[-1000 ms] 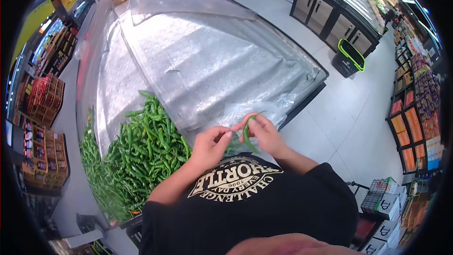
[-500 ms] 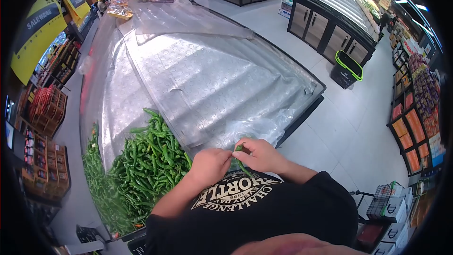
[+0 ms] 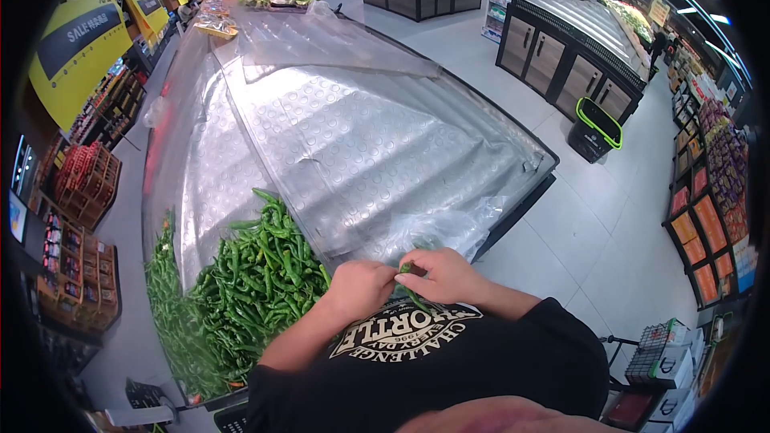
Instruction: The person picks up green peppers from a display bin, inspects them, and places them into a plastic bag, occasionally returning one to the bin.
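So, the big silver bench [image 3: 345, 128] runs away from my hands, wrapped in a clear plastic sheet [image 3: 321, 40]. The pile of green peppers [image 3: 257, 273] sits just off my left hand [image 3: 361, 287]. A crumpled plastic bag [image 3: 445, 228] lies just past my right hand [image 3: 445, 274].

Both hands are closed up narrow against my shirt, pinching one green pepper [image 3: 411, 287] between them. The right holds the body and the left's fingertips are on the top end. My guess is I'm working on the stem end of this one. The next bit calls for a firm pinch without snapping the pepper.

Nothing's really in the way. The bag mouth is slumped, and the shopping basket [image 3: 597, 124] is on the floor well off to the right.
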### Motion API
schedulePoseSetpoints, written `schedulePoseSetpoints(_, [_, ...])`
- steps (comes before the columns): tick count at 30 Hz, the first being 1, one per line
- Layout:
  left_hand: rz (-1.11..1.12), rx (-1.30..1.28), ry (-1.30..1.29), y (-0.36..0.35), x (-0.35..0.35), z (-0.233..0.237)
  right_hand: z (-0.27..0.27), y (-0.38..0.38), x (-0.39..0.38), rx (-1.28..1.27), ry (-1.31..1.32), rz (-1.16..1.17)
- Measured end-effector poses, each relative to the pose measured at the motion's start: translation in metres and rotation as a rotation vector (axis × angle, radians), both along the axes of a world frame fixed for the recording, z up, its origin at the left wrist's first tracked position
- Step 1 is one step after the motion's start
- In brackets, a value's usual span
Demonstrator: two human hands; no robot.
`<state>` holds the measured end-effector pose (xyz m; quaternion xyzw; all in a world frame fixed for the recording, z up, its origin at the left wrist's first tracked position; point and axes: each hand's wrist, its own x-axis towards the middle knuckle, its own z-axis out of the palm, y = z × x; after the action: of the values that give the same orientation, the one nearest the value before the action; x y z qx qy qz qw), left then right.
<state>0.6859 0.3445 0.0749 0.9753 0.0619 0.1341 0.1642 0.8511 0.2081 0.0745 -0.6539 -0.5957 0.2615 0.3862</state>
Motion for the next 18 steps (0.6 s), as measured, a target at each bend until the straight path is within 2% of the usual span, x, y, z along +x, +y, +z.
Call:
schedulePoseSetpoints(2, [-0.017,-0.132,0.013,0.000,-0.001,0.003,-0.001,0.000,0.001,0.008,0.012,0.012])
schedulePoseSetpoints(6, [0.010,-0.238,0.053,-0.001,-0.003,0.006,0.004,-0.002,0.001,0.033,0.094,0.051])
schedulePoseSetpoints(8, [0.077,-0.471,0.032,-0.002,-0.004,0.007,0.002,-0.001,0.003,0.061,0.111,0.065])
schedulePoseSetpoints(9, [0.077,-0.472,0.032,-0.002,-0.005,0.005,0.001,-0.002,0.003,0.090,0.127,0.077])
schedulePoseSetpoints(11, [0.113,-0.694,0.005,0.000,-0.007,-0.001,0.001,-0.002,0.004,0.093,0.169,0.092])
schedulePoseSetpoints(12, [0.119,-0.697,0.001,0.000,-0.007,-0.004,0.002,-0.001,0.005,0.096,0.209,0.111])
schedulePoseSetpoints(14, [0.207,-0.863,-0.027,-0.001,-0.009,-0.008,0.001,-0.002,0.005,0.090,0.275,0.122])
schedulePoseSetpoints(18, [0.352,-0.962,-0.090,0.001,-0.009,-0.007,0.002,0.000,0.002,0.144,0.474,0.114])
